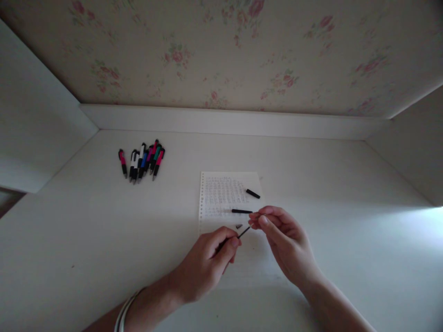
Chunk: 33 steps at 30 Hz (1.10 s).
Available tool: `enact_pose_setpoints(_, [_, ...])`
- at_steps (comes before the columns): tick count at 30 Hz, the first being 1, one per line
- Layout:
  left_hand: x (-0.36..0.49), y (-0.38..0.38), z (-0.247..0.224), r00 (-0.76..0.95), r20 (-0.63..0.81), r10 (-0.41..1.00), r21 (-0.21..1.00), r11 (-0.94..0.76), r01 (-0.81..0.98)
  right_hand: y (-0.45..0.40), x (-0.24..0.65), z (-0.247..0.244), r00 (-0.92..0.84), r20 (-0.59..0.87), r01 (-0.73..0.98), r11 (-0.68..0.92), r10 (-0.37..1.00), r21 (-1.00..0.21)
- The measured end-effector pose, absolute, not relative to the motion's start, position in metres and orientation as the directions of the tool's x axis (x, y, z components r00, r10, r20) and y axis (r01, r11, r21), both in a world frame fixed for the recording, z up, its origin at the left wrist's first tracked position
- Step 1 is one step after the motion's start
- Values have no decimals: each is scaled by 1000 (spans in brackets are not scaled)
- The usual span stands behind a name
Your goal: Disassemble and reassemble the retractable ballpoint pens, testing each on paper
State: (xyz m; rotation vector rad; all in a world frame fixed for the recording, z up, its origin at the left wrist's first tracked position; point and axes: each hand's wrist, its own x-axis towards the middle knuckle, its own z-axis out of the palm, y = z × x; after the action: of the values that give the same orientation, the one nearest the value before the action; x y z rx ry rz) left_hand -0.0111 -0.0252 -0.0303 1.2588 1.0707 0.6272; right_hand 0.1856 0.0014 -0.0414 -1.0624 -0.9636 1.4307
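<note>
In the head view, the left hand (211, 263) has thumb and forefinger clamped on a thin dark rod (244, 232), above the lower part of a written sheet (255, 180). The rod's long axis slants from that grip up and away to the right, and its pale far end comes up just beside the fingertips of the right hand (285, 240). The left hand is thus the nearer, being on the rod itself; from the right fingertips the rod lies down and to the left. The right thumb and fingers are bent close together, but whether they pinch something or touch the rod's end cannot be told.

Just beyond the rod lies a small silvery cone (239, 226); farther off are a slim black tube (239, 211) and a short black piece (253, 193), both on the sheet. No container shows: colored pens (149, 157) lie loose in a cluster on the white desk (86, 249), well apart from both hands.
</note>
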Motion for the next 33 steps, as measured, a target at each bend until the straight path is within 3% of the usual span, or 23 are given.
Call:
enact_pose_setpoints(16, [-12, -25, -29, 422, -309, 852, 950, 255, 180, 0, 187, -41, -70, -52, -282, -70, 996, -957])
enact_pose_setpoints(26, [-11, -24, -28, 424, -261, 867, 964, 209, 166, -10, 182, -38, -169, 40, 112, 60, 985, -992])
enact_pose_setpoints(30, [-11, -24, -27, 411, -246, 878, 968, 199, 153, -12, 183, -39, -273, 49, 165, 97, 961, -982])
enact_pose_setpoints(33, [-11, -25, -29, 411, -260, 874, 965, 223, 137, -8, 187, -37, -185, 70, 229, 112, 980, -967])
